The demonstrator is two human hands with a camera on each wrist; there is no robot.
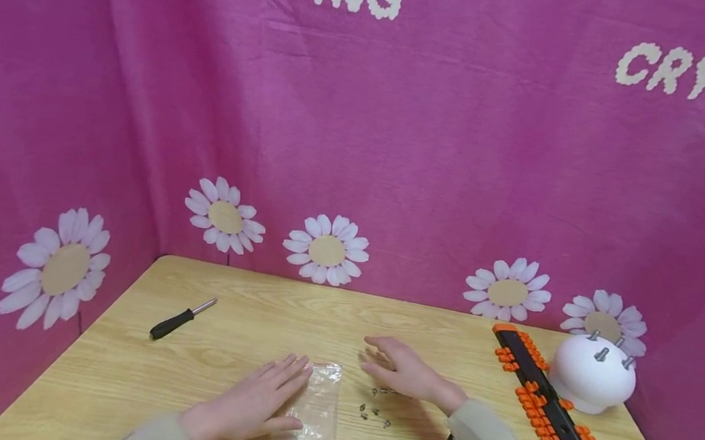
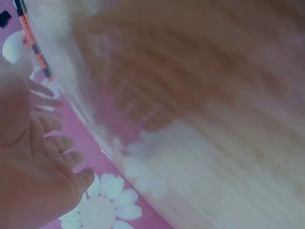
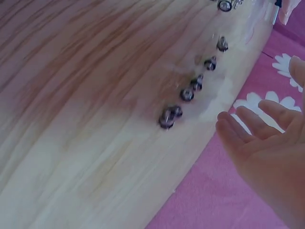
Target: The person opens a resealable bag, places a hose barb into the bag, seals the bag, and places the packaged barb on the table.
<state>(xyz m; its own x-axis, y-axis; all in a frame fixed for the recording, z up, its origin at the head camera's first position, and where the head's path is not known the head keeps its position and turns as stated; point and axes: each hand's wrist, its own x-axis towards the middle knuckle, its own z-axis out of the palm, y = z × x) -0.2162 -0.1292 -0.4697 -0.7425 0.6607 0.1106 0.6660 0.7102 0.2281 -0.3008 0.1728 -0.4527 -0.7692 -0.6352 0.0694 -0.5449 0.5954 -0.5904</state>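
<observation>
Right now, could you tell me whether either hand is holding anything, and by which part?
Nothing is held. The left hand lies flat with straight fingers on the clear plastic bag; the right hand is open above the small screws.

1. A black-handled screwdriver (image 1: 180, 318) lies on the wooden surface (image 1: 262, 312) at about 9 o'clock, its metal tip pointing toward 2 o'clock.
2. A black and orange tool (image 1: 549, 413) stretches along the 3 o'clock side, its looped handle toward 5 o'clock.
3. A white dome (image 1: 591, 378) studded with metal bolts sits just beside that tool, at 2 o'clock.
4. A pink cloth (image 1: 403, 131) with white daisies walls the surface in.
</observation>
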